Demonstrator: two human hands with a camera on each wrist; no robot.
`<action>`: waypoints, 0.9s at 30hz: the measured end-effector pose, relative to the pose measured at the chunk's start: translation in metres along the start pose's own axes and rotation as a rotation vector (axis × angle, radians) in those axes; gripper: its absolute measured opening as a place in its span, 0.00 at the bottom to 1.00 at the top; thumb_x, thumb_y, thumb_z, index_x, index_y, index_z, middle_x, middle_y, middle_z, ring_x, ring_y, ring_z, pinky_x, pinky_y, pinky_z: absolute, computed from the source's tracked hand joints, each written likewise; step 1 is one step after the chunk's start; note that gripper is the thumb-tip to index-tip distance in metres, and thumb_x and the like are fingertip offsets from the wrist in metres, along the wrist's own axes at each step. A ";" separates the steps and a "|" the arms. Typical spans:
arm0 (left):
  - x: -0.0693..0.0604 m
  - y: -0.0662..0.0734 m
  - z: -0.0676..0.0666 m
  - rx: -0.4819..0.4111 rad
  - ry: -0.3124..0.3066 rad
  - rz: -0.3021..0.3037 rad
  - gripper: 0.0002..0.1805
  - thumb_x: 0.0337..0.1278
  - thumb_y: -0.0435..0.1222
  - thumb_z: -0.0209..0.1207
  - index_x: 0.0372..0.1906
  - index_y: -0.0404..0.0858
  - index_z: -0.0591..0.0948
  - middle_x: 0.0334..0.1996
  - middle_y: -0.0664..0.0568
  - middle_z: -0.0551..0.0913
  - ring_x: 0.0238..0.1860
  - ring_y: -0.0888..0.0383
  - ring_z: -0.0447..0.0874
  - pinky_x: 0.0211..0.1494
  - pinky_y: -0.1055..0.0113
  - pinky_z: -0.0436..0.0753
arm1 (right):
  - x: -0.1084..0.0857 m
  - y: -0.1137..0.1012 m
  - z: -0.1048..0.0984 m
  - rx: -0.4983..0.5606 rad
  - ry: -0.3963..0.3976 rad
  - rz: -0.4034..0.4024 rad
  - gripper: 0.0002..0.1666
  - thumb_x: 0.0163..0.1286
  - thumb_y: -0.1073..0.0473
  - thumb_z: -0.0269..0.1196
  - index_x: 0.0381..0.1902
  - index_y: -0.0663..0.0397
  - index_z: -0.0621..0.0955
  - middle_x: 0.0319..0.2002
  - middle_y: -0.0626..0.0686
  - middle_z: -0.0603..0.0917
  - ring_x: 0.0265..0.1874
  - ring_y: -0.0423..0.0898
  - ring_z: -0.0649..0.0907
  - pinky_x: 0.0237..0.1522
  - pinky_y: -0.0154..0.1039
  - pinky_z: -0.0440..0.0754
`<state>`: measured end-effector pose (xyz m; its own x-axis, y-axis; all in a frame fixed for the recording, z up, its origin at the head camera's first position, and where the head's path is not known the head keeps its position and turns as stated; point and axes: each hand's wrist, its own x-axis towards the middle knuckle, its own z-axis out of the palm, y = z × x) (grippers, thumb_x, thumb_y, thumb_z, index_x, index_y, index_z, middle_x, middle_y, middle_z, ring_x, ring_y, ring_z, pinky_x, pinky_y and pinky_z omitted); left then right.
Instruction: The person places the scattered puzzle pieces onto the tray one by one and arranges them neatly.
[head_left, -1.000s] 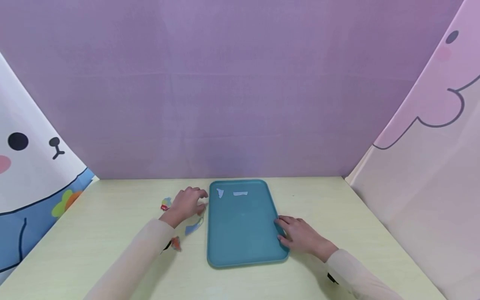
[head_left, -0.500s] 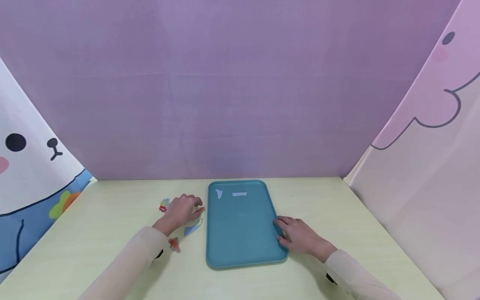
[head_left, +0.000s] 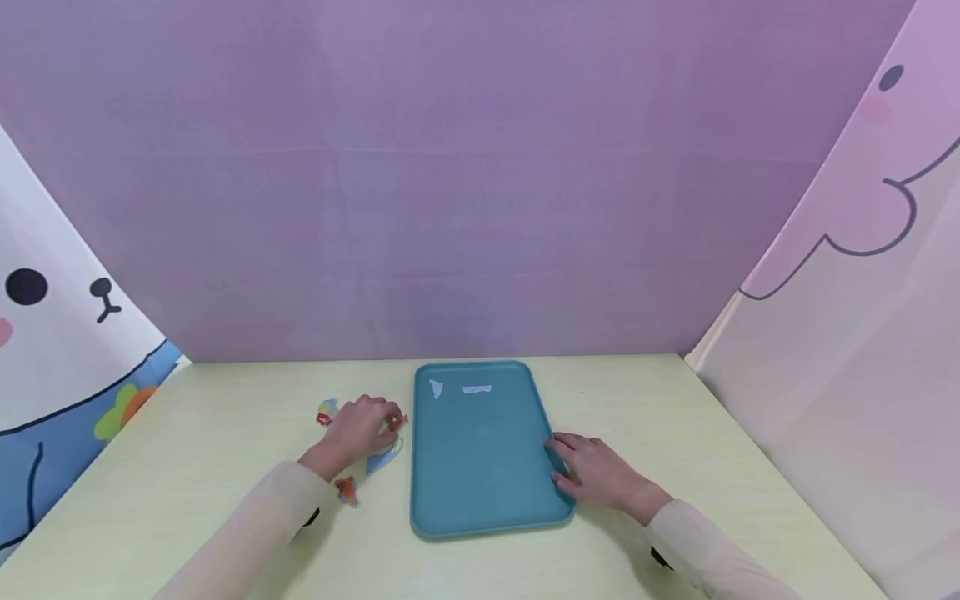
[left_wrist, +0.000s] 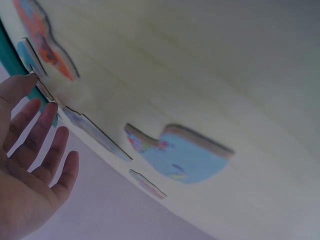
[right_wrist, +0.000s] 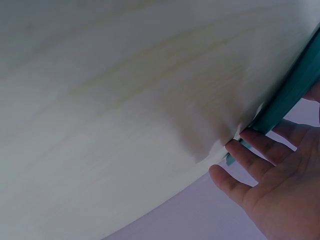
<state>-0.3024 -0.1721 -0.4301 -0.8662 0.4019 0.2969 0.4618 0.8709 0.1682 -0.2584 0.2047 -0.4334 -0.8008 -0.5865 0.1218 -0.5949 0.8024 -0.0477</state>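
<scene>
Beside the tray's left edge, my left hand (head_left: 360,429) pinches a small orange puzzle piece (head_left: 403,421) between thumb and fingers. In the left wrist view the thumb and index finger meet a thin piece seen edge-on. Just below that hand lies a blue puzzle piece (head_left: 382,458); nearer the front is an orange puzzle piece (head_left: 347,492). To its left sits a red and yellow puzzle piece (head_left: 325,413), partly hidden. My right hand (head_left: 600,475) rests on the right rim of the teal tray (head_left: 487,531), its fingers fairly straight in the right wrist view (right_wrist: 280,175).
Inside the tray, near its far edge, are two pale pieces, a triangular one (head_left: 437,389) and a strip (head_left: 477,389). A purple cloth (head_left: 480,183) rises behind the light wooden table (head_left: 645,400). Printed curtains flank both sides.
The left hand has drawn slightly left and toward the front, and its fingers have closed in on the orange piece by the tray. The right hand stays on the rim.
</scene>
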 end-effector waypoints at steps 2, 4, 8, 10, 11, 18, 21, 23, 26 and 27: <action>0.000 0.000 0.000 -0.006 0.000 -0.003 0.10 0.43 0.37 0.67 0.34 0.41 0.83 0.27 0.55 0.83 0.27 0.59 0.75 0.27 0.66 0.76 | 0.000 0.000 0.000 0.003 0.000 0.000 0.28 0.64 0.50 0.56 0.58 0.61 0.71 0.57 0.61 0.73 0.56 0.56 0.74 0.52 0.54 0.73; -0.001 0.000 0.001 -0.010 0.002 -0.004 0.09 0.43 0.37 0.67 0.33 0.41 0.83 0.27 0.55 0.83 0.27 0.59 0.75 0.27 0.66 0.76 | 0.000 -0.001 0.000 0.005 0.002 -0.001 0.28 0.64 0.51 0.56 0.58 0.61 0.72 0.57 0.61 0.74 0.56 0.56 0.74 0.51 0.54 0.74; -0.001 -0.001 0.001 -0.005 0.004 0.002 0.09 0.43 0.37 0.67 0.33 0.41 0.83 0.27 0.55 0.83 0.27 0.59 0.75 0.27 0.66 0.76 | 0.001 -0.001 0.000 0.005 0.004 0.000 0.28 0.64 0.51 0.57 0.58 0.61 0.72 0.57 0.61 0.74 0.56 0.56 0.74 0.51 0.55 0.74; -0.001 -0.001 0.001 0.004 0.002 0.005 0.09 0.42 0.38 0.67 0.33 0.42 0.83 0.27 0.55 0.83 0.27 0.59 0.75 0.27 0.66 0.76 | 0.001 -0.001 0.000 0.006 0.003 0.000 0.28 0.64 0.50 0.57 0.58 0.61 0.72 0.57 0.61 0.73 0.57 0.57 0.74 0.51 0.55 0.74; -0.001 -0.001 0.001 0.008 -0.001 0.004 0.09 0.42 0.38 0.67 0.33 0.42 0.83 0.27 0.55 0.83 0.27 0.59 0.75 0.27 0.66 0.76 | 0.000 -0.001 0.000 0.006 0.002 0.000 0.28 0.64 0.50 0.56 0.58 0.61 0.72 0.57 0.61 0.73 0.57 0.57 0.74 0.51 0.55 0.74; 0.001 -0.001 0.003 0.046 -0.015 -0.007 0.10 0.42 0.40 0.68 0.34 0.43 0.83 0.29 0.55 0.83 0.29 0.59 0.75 0.31 0.64 0.77 | 0.000 -0.001 0.000 0.007 0.001 0.003 0.28 0.64 0.50 0.56 0.58 0.60 0.71 0.58 0.61 0.73 0.57 0.57 0.74 0.51 0.55 0.74; 0.001 -0.001 0.004 0.048 -0.018 -0.011 0.10 0.42 0.40 0.68 0.34 0.43 0.84 0.29 0.55 0.83 0.29 0.58 0.75 0.31 0.63 0.77 | 0.000 -0.001 0.000 0.009 -0.004 0.006 0.28 0.64 0.50 0.56 0.58 0.60 0.71 0.58 0.61 0.73 0.57 0.57 0.73 0.51 0.55 0.73; 0.002 -0.001 0.004 0.048 -0.013 -0.009 0.10 0.42 0.39 0.68 0.34 0.43 0.84 0.29 0.55 0.83 0.28 0.58 0.74 0.31 0.63 0.77 | 0.000 -0.001 0.000 0.011 -0.005 0.007 0.28 0.64 0.50 0.56 0.58 0.60 0.71 0.58 0.61 0.73 0.57 0.57 0.73 0.52 0.55 0.73; 0.002 -0.001 0.003 0.037 -0.010 -0.006 0.09 0.43 0.38 0.67 0.34 0.43 0.84 0.29 0.55 0.83 0.28 0.58 0.74 0.30 0.64 0.77 | 0.001 -0.001 0.000 0.011 -0.004 0.006 0.28 0.64 0.50 0.56 0.58 0.60 0.71 0.58 0.61 0.73 0.57 0.57 0.73 0.52 0.55 0.73; 0.002 -0.001 0.003 0.033 -0.012 -0.007 0.09 0.43 0.38 0.67 0.34 0.43 0.84 0.30 0.54 0.83 0.28 0.58 0.74 0.31 0.64 0.77 | 0.001 0.000 0.000 0.011 -0.004 0.005 0.28 0.64 0.50 0.56 0.58 0.60 0.71 0.58 0.61 0.73 0.57 0.57 0.73 0.52 0.55 0.73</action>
<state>-0.3051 -0.1712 -0.4325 -0.8718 0.3987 0.2848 0.4490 0.8827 0.1387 -0.2587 0.2039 -0.4332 -0.8043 -0.5826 0.1175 -0.5913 0.8043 -0.0593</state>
